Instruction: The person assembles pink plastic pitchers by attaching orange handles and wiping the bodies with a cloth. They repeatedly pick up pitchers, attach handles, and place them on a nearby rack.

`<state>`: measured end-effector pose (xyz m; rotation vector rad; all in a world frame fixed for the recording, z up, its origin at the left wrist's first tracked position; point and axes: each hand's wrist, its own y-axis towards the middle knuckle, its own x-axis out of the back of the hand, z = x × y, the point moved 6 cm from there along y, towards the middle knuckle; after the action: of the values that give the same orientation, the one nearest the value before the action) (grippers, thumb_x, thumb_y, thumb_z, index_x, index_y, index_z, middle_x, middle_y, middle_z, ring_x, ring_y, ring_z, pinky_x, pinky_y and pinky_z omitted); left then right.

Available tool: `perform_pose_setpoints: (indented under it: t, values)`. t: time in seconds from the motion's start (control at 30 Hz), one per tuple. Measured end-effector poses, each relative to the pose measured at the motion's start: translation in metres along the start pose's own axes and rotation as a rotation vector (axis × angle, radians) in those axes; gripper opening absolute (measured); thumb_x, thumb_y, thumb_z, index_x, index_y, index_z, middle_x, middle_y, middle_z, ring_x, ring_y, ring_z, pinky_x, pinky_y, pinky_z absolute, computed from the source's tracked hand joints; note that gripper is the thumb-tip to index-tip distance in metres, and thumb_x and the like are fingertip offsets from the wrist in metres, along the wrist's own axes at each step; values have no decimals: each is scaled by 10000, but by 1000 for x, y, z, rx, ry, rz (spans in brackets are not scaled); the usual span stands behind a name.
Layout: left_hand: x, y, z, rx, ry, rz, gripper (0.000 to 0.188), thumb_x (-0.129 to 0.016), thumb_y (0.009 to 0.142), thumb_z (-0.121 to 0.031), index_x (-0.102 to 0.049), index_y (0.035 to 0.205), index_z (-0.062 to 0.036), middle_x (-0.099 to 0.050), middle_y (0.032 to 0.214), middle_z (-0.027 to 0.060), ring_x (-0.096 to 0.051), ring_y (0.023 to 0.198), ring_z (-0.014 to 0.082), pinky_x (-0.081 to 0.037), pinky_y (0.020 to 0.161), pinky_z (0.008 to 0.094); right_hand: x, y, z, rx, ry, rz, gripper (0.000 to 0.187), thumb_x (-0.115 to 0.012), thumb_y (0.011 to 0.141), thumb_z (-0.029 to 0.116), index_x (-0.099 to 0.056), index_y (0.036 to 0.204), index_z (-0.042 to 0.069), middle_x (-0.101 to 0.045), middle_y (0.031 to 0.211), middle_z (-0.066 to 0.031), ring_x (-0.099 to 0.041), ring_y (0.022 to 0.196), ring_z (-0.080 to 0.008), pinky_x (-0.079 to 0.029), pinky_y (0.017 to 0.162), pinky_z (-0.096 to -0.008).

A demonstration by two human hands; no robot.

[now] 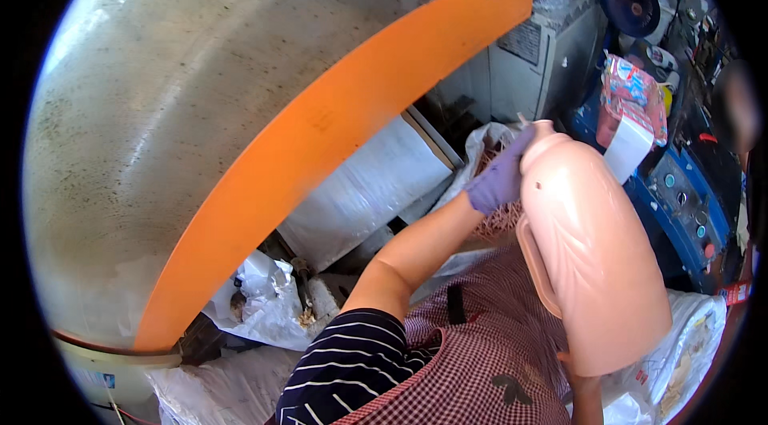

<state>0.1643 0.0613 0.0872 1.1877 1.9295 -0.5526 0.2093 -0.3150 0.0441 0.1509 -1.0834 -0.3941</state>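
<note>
A pale pink plastic jug-shaped shell (596, 249) with a side handle, a narrow neck and a leaf-like relief leans across the right side of the head view. It is tilted, neck up and away from me. My left hand (500, 173), in a purple glove, is closed round the neck end. My right arm (588, 399) comes up from the lower edge to the shell's wide end. That wide end covers most of my right hand, so its fingers are hidden. A small dark mark shows on the shell near the neck.
A large cloudy curved cover with an orange border (320, 117) fills the left. Behind the shell stand a grey cabinet (520, 65) and a blue control panel (688, 201) with buttons. A pink package (632, 97) rests nearby. White sacks (264, 305) lie low down, one holding pink scraps.
</note>
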Motion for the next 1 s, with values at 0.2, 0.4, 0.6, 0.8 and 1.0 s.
perform_pose_setpoints:
  t: [0.2,0.4,0.6,0.8,1.0]
  values:
    - [-118,8,-72,-257,686,249,817,-705,808,-326,-322,1445,13,-562,1254,131,-582,1135,191,-450,1020,340,44,11,-62,-403,-33,-47,335,-606,883,26,-584,1212,-39,-565,1283,-231,-553,1185,-367,-413,1027,-450]
    - [-156,-17,37,43,1196,801,1316,-927,481,-395,-209,1476,79,-588,1254,226,-600,1122,293,-482,972,333,112,97,58,230,-131,-182,392,-525,976,272,-533,1277,21,-577,1269,-178,-457,1274,-388,-301,1076,-557]
    - [-151,-22,56,-4,1089,1054,1366,-938,501,-282,-75,1507,45,-562,1282,247,-585,1157,315,-473,981,376,92,145,80,140,-58,-270,311,-552,929,224,-633,1060,-47,-642,1058,-227,-594,1017,-397,-406,953,-521]
    - [-151,-41,46,173,1045,959,1322,-918,540,-292,-89,1518,30,-606,1073,151,-605,970,260,-470,938,347,98,164,104,432,108,-100,245,-698,733,196,-605,850,2,-560,705,-75,-571,652,-240,-489,664,-385]
    - [-175,-57,43,320,1294,911,1276,-930,543,-290,-157,1509,25,-609,1214,174,-615,1096,262,-473,974,360,91,138,101,460,190,-58,203,-622,840,216,-517,763,60,-495,599,-124,-558,610,-298,-483,785,-450]
